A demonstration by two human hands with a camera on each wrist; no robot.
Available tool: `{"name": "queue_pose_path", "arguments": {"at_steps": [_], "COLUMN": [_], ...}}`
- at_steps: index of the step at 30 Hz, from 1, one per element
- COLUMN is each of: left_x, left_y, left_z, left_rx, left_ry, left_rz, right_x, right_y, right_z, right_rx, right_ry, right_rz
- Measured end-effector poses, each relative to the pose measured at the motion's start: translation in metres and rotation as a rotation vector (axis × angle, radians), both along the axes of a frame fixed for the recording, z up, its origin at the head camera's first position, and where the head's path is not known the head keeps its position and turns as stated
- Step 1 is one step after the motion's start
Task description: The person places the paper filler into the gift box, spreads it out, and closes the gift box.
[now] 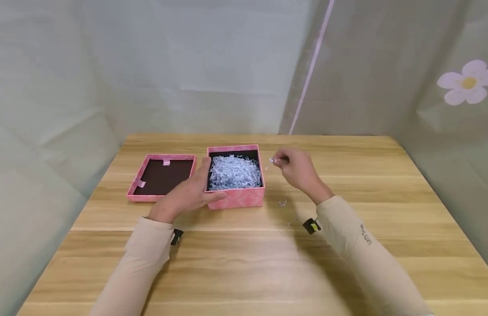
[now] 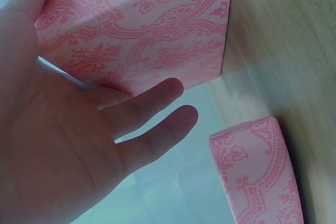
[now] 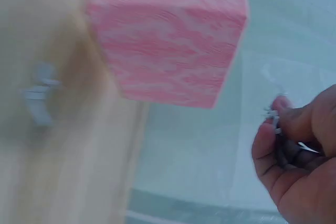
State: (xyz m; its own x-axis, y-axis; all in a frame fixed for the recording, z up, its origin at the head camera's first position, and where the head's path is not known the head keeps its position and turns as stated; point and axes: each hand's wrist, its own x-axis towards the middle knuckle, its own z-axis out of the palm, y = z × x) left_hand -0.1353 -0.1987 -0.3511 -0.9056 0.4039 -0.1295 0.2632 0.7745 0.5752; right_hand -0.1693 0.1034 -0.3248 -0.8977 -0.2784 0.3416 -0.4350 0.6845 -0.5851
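Observation:
A pink patterned box with a dark interior stands on the table, filled with pale crinkled paper shreds. My left hand rests against its near left corner, thumb along the front and a finger up the left side. In the left wrist view, two straight fingers reach past the box, off its surface. To the right of the box, my right hand is raised and pinches a small bit of paper shred between thumb and fingertips.
The box's pink lid lies upturned to the left, dark inside, with two pink ribbon tabs. Loose shreds are scattered on the wooden table right of the box. Pale fabric walls enclose the table's back and sides.

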Motion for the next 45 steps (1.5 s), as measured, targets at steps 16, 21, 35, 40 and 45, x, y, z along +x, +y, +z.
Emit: {"name": "queue_pose_path", "arguments": {"at_steps": [16,21,35,40,45], "left_x": [0.004,0.005,0.006,0.006,0.007], "left_y": [0.017,0.017,0.015,0.015,0.017], "left_z": [-0.002,0.001,0.002,0.003,0.005], "left_rx": [0.010,-0.006,-0.015,-0.019,-0.012], "left_ry": [-0.007,-0.023,-0.013,-0.015,-0.019], "left_rz": [0.013,0.030,0.024,0.016,0.011], "right_x": [-0.057,-0.056,-0.055,-0.052,-0.049], "right_y": [-0.041,-0.039,-0.037,-0.036,-0.032], "right_z": [0.004,0.010,0.013,0.012,0.011], "right_rx": [0.182,0.224,0.215,0.141,0.093], "right_ry": [-0.051,-0.080,-0.115,-0.149,-0.136], "right_rz": [0.140,0.166,0.178,0.138,0.106]}}
